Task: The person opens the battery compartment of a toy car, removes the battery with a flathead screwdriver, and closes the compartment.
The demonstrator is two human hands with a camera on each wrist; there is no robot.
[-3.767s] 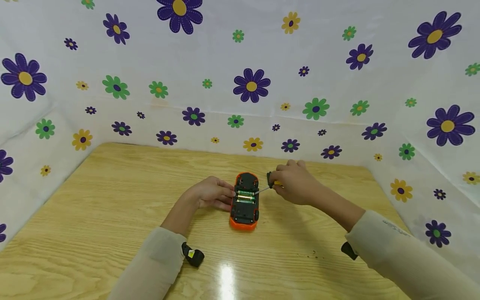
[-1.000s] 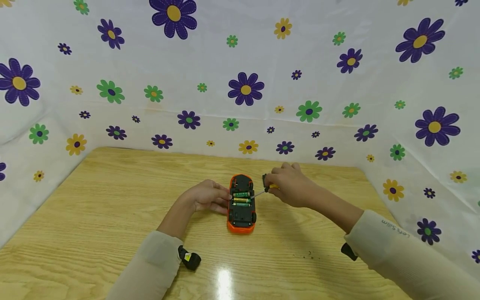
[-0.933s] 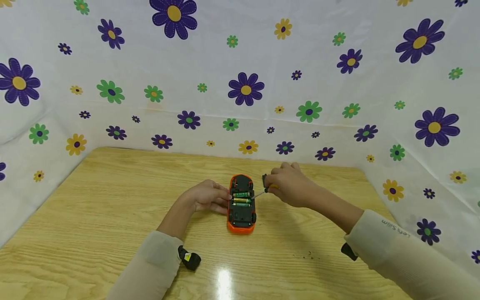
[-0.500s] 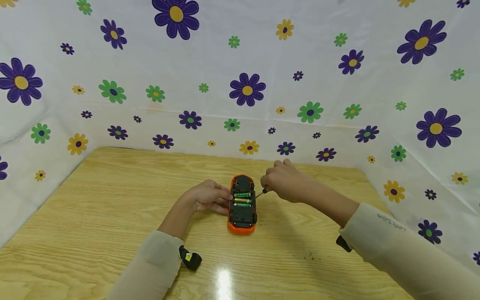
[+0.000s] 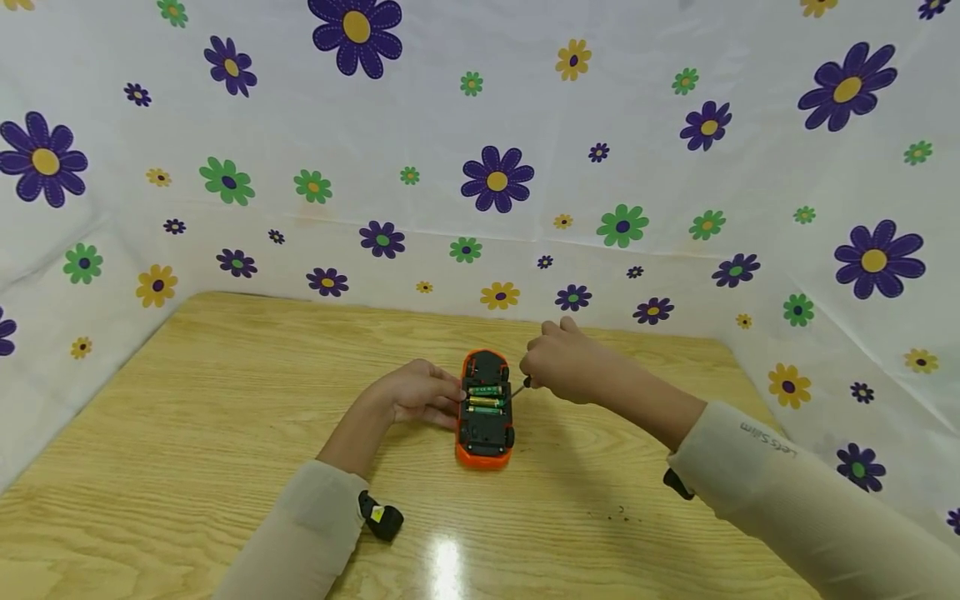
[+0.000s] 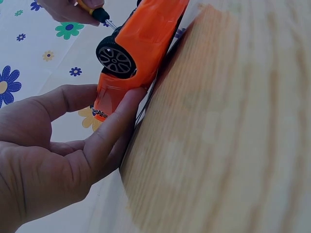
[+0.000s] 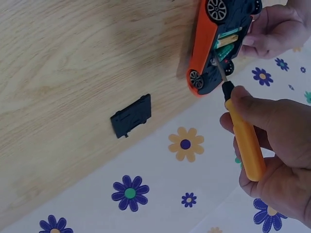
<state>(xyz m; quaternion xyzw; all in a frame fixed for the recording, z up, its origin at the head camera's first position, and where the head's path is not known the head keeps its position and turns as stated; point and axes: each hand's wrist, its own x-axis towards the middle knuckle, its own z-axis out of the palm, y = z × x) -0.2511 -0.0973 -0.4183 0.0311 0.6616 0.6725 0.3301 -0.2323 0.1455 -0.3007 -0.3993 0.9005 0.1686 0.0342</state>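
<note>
An orange toy car [image 5: 483, 454] lies upside down on the table, its black underside facing up. Three green-and-gold batteries [image 5: 485, 402] sit in its uncovered battery compartment. The left hand [image 5: 420, 395] grips the car's left side; in the left wrist view its thumb and fingers [image 6: 114, 121] hold the orange body near a wheel. The right hand [image 5: 566, 360] holds a screwdriver [image 7: 245, 141] with a yellow handle. The metal tip reaches into the compartment at the end of a battery [image 7: 224, 52], which lies askew in the right wrist view.
A black battery cover [image 7: 132, 116] lies on the wooden table [image 5: 300, 358] beside the car, hidden behind the right hand in the head view. Small dark specks [image 5: 619, 512] lie at front right. A flower-printed white sheet [image 5: 420, 108] surrounds the table's back and sides.
The right hand has shifted a little left and the screwdriver stands steeper. The batteries, lying level in the earliest frame, have become uneven. The left hand keeps its grip on the car.
</note>
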